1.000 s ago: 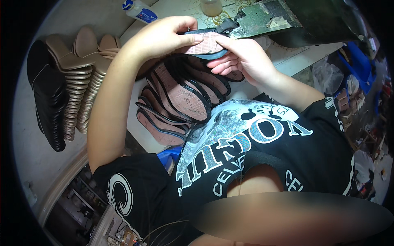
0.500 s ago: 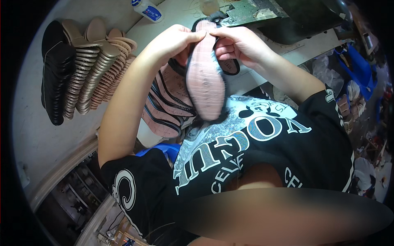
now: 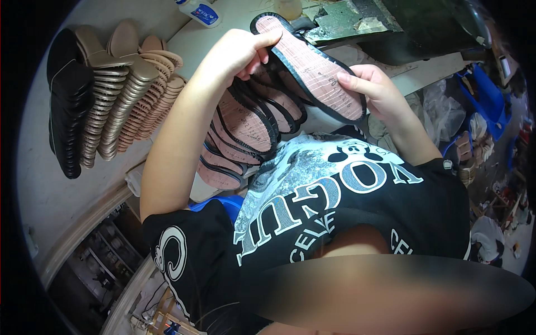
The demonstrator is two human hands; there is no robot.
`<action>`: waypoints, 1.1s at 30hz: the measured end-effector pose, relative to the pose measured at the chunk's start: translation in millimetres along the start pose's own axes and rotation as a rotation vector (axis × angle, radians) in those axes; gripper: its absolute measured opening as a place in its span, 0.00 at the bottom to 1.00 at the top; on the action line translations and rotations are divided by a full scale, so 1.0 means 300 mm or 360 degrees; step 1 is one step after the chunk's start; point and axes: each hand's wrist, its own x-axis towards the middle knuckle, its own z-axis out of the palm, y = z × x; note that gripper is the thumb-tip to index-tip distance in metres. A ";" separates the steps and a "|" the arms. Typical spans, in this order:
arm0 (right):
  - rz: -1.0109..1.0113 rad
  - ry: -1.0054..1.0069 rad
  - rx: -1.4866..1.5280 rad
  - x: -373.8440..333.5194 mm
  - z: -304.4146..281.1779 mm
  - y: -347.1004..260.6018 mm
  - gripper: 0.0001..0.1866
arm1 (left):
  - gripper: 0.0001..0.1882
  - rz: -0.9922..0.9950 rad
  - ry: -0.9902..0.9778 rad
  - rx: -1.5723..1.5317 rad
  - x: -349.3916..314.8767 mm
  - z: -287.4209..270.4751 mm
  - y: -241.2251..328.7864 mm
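My left hand (image 3: pixel 243 53) pinches the narrow end of a pink insole (image 3: pixel 315 70) with a black rim, thumb on top. At its broad lower-right end my right hand (image 3: pixel 375 92) grips the edge, the thumb lying on the pink face and the fingers behind it. The insole slants from upper left to lower right above the table. Below and left of it, more pink insoles (image 3: pixel 244 120) with black edging lie overlapped in a fanned row, partly hidden by my left hand and forearm.
At the left stand stacked soles in black (image 3: pixel 71 106), gold (image 3: pixel 129 92) and beige (image 3: pixel 146 106). A white bottle (image 3: pixel 199 12) stands at the back of the table (image 3: pixel 240 15). A worn green board (image 3: pixel 354 22) lies at the back right, and a blue plastic item (image 3: pixel 484 103) is beyond the table's right end.
The insole has swung from nearly upright to a diagonal slant. My right hand has moved from the narrow end down to the broad end; my left hand keeps the narrow end.
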 end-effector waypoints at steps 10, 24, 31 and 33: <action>-0.0195 0.0071 0.0338 0.160 0.120 0.009 0.14 | 0.26 0.0203 0.0421 -0.0140 0.084 -0.053 -0.059; -0.0569 -0.0352 -0.2065 0.148 0.435 0.071 0.31 | 0.35 -0.0611 0.1644 0.0612 -0.535 0.073 -1.010; -0.0735 -0.0425 -0.1722 0.088 0.394 0.052 0.29 | 0.50 -0.0685 0.1743 -0.0243 -0.572 0.079 -0.962; -0.0764 -0.0430 -0.1686 0.071 0.361 0.058 0.27 | 0.45 -0.0749 0.1842 0.0022 -0.580 0.060 -0.962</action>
